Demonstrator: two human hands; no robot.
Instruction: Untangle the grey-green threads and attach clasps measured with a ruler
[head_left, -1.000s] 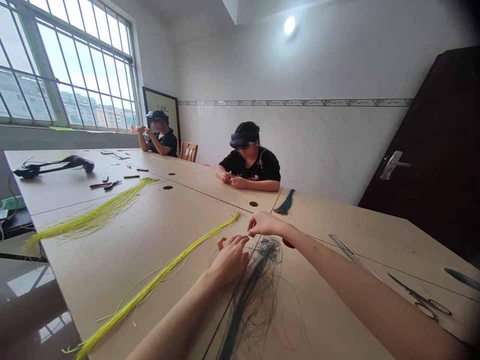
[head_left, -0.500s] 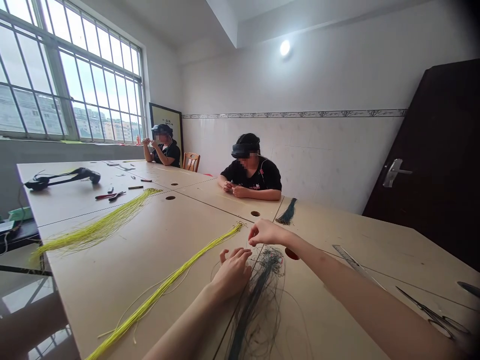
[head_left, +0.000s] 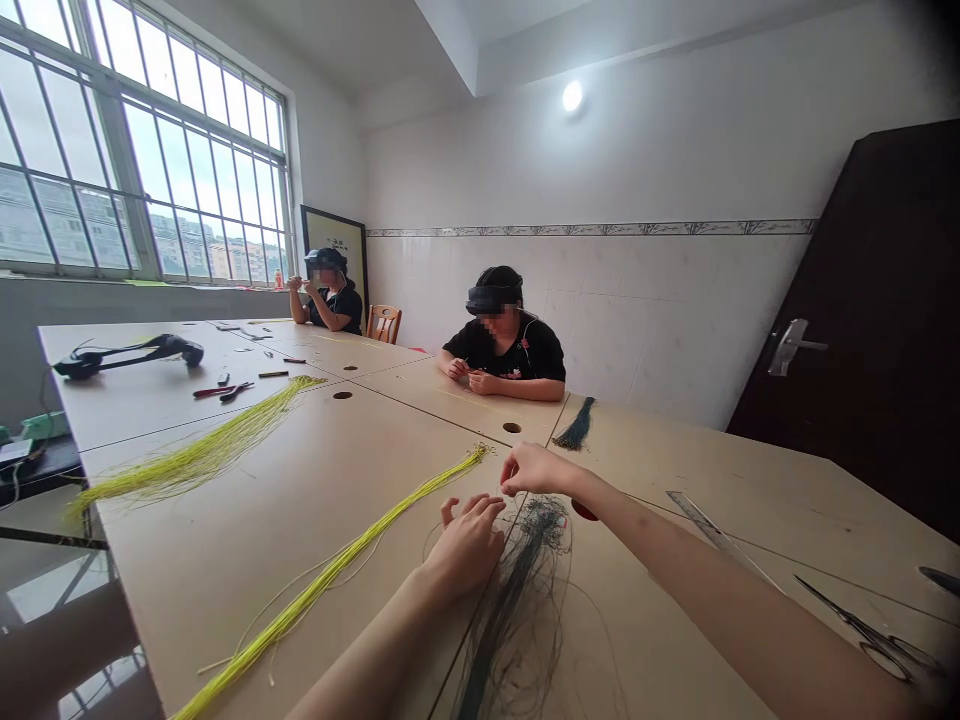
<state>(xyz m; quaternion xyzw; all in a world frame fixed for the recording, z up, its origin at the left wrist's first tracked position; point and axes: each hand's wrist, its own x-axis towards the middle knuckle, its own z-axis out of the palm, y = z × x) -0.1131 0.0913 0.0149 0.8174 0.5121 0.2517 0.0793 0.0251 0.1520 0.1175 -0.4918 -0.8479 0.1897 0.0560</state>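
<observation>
My left hand (head_left: 466, 545) rests over the table just left of a bundle of dark grey-green cords (head_left: 517, 580). Its fingers are bent forward and the little finger is lifted; its fingertips are closed together, but what they pinch is too small to make out. Close beside it, my right hand (head_left: 536, 468) points down in a pinch above the tangled top end of that bundle. Whatever lies between those fingertips is also too fine to see. A loose thin strand curves out by my left hand. A yellow cord bundle (head_left: 352, 555) stretches along the table to the left.
A second yellow bundle (head_left: 217, 445), pliers (head_left: 234, 392) and a black headset (head_left: 131, 355) lie at left. A small dark bundle (head_left: 576, 425) sits ahead. A ruler (head_left: 709, 525) and scissors (head_left: 855, 625) are at right. Two people (head_left: 506, 340) sit across the table.
The view has shifted very slightly. Both hands keep nearly the same pose, with the right fingertips still close to the left ones.
</observation>
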